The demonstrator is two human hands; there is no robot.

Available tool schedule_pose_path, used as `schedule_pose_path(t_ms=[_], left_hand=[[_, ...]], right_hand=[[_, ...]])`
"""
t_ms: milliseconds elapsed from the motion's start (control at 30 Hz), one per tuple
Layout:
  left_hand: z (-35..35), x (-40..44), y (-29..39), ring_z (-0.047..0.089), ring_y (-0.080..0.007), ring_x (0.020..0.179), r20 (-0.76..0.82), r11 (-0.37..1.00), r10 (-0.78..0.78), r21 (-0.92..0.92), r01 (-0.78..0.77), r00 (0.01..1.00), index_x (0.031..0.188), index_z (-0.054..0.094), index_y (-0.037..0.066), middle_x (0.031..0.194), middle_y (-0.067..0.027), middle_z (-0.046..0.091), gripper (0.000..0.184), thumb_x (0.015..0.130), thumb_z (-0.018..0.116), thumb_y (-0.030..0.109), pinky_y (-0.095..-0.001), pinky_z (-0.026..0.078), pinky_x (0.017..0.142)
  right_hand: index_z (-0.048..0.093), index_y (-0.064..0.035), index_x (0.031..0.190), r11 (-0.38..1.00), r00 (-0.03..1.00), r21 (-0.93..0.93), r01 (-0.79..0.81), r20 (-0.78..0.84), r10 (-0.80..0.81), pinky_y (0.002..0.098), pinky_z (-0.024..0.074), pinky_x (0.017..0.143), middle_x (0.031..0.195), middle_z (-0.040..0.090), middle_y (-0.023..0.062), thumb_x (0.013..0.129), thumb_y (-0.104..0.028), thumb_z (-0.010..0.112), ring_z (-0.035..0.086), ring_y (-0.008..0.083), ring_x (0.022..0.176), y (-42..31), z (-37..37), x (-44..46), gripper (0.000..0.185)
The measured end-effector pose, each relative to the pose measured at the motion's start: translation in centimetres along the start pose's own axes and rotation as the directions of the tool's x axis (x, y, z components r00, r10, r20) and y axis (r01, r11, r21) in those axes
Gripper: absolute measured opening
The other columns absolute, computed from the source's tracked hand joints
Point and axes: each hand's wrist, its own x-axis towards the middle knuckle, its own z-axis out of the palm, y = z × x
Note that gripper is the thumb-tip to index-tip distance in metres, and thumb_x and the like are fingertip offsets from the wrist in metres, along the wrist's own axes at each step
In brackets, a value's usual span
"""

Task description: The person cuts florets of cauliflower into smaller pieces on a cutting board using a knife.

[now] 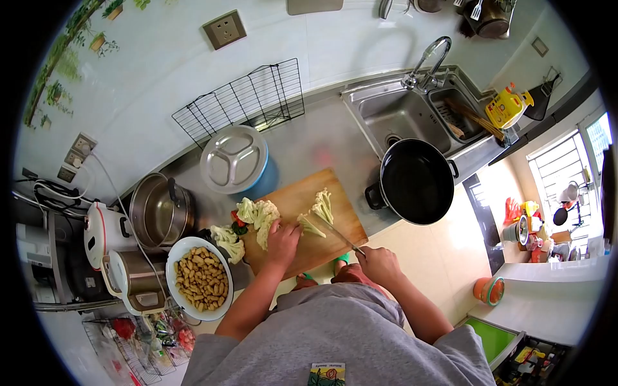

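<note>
A wooden cutting board (344,199) lies at the counter's front edge with cauliflower on it. My left hand (283,244) has its fingers curled against a large piece of cauliflower (262,219) on the board's left half. The handle of a knife (341,237) is wrapped in my right hand (380,265). Its blade points up and left across the board, beside a cut floret (311,225). Another floret (322,206) lies farther back. More cauliflower (228,243) sits just off the board's left edge, close to something small and red (239,224).
A white bowl of brown, knobbly pieces (201,280) and a steel pot (161,215) stand left. Behind the board, a divided steel plate (235,157) tops a blue container (252,186). A black pan (417,182) overhangs the counter's front, near the sink (396,116).
</note>
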Motion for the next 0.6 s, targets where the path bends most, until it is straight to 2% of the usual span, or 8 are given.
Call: schedule_pose_path(t_ms=[100,167,333,500,600], left_hand=[[0.2,0.2,0.0,0.065,-0.0167,0.089,0.002,0.999,0.016,0.045,-0.016,1.0,0.098,0.069,0.011,0.1,-0.0026,0.067,0.021,0.082,0.056,0.008,-0.0427,0.04,0.099],[0.3,0.2,0.0,0.066,-0.0189,0.088,-0.014,1.0,0.008,0.028,-0.008,1.0,0.096,0.069,0.01,0.097,-0.0041,0.068,0.02,0.078,0.061,0.008,-0.0437,0.04,0.098],[0.3,0.3,0.2,0.065,-0.0183,0.088,-0.018,1.0,-0.006,0.027,0.006,1.0,0.096,0.069,0.01,0.097,-0.0036,0.068,0.019,0.079,0.061,0.008,-0.0425,0.04,0.098],[0.2,0.4,0.1,0.065,-0.0181,0.09,0.025,1.0,0.013,0.014,-0.014,1.0,0.094,0.069,0.01,0.097,-0.003,0.068,0.017,0.08,0.06,0.008,-0.0418,0.04,0.098],[0.4,0.3,0.0,0.064,-0.0187,0.091,0.021,0.999,0.029,0.036,-0.03,0.999,0.092,0.069,0.009,0.097,-0.0035,0.068,0.016,0.08,0.058,0.008,-0.0422,0.04,0.1]], right_hand=[[0.068,-0.0125,0.1,0.999,0.999,0.01,0.034,-0.001,-0.034,0.0505,0.052,0.07,0.08,0.068,0.0194,0.094,-0.036,0.051,0.066,0.0391,0.076,-0.1,0.3,-0.9,0.03],[0.067,-0.0119,0.099,0.999,0.999,-0.011,0.048,-0.001,-0.048,0.0502,0.0523,0.07,0.081,0.068,0.0197,0.095,-0.036,0.049,0.067,0.0388,0.077,-0.1,0.8,-1.0,0.031],[0.064,-0.0107,0.1,0.997,0.999,-0.053,0.052,0.001,-0.052,0.049,0.0529,0.07,0.082,0.069,0.0193,0.095,-0.033,0.048,0.068,0.0376,0.077,-0.7,1.2,-0.8,0.028],[0.062,-0.0098,0.102,0.98,0.998,-0.192,0.062,0.041,-0.055,0.0448,0.0547,0.068,0.086,0.07,0.0167,0.089,-0.025,0.057,0.07,0.0333,0.079,-1.3,0.9,-0.6,0.021],[0.063,-0.0089,0.102,0.98,0.995,-0.186,0.074,0.076,-0.06,0.0436,0.0555,0.069,0.089,0.07,0.0167,0.084,-0.023,0.061,0.07,0.0326,0.082,-2.5,0.2,-0.3,0.022]])
